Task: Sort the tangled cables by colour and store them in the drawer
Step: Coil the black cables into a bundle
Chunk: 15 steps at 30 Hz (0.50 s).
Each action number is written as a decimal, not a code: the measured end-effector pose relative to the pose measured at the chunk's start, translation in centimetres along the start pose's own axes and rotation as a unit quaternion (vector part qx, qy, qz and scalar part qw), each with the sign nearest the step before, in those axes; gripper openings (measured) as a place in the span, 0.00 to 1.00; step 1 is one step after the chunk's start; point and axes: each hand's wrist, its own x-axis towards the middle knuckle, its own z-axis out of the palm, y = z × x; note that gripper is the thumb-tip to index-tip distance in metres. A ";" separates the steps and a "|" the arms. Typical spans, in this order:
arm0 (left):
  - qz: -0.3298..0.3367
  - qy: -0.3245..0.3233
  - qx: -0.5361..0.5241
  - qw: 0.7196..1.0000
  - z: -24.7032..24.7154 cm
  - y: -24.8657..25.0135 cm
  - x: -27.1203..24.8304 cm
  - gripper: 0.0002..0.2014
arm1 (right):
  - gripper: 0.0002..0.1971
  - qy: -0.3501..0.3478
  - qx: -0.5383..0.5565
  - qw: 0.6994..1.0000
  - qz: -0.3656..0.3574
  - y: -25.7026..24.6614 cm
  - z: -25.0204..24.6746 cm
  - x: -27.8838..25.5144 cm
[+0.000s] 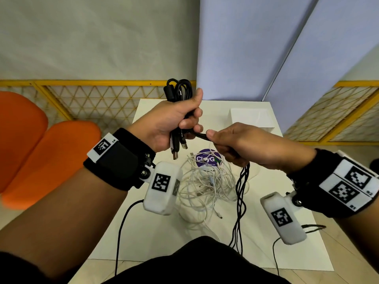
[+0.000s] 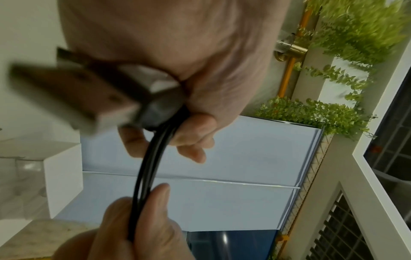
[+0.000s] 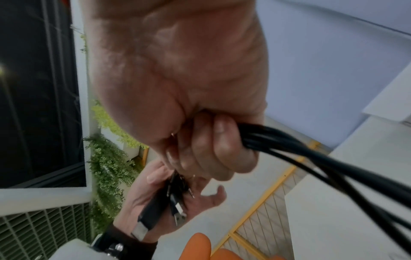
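left hand [image 1: 174, 117] grip clenched round looped black cables [image 1: 180, 91]; right hand [image 1: 242, 144] grip grasping their trailing strands.

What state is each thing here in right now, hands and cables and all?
Left hand: grips the black cables.
Right hand: grips the same bundle lower down.
Black cables: gathered, held up, tails hanging.
White cables: tangled, lying on the table.
White box: standing on the table.

White cable tangle [image 1: 205, 185] fills my surface's [image 1: 276, 232] middle; white box [image 1: 251, 119] blocks the far right corner; near right corner lies open.
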 end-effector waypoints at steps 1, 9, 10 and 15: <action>-0.004 0.007 0.006 1.000 0.0 0.0 0.0 0.22 | 0.28 0.002 -0.030 1.000 0.001 -0.2 -0.2 -0.1; -0.030 -0.014 -0.222 0.975 1.1 -0.4 0.2 0.24 | 0.28 -0.009 -0.108 0.994 0.010 -0.4 0.9 0.2; -0.026 -0.022 -0.233 0.972 1.1 -0.6 0.1 0.24 | 0.28 -0.010 -0.104 0.995 0.010 -0.3 1.0 0.2; -0.025 -0.066 -0.190 0.979 0.5 -0.6 -0.2 0.25 | 0.27 -0.013 -0.116 0.993 0.007 0.1 0.5 0.2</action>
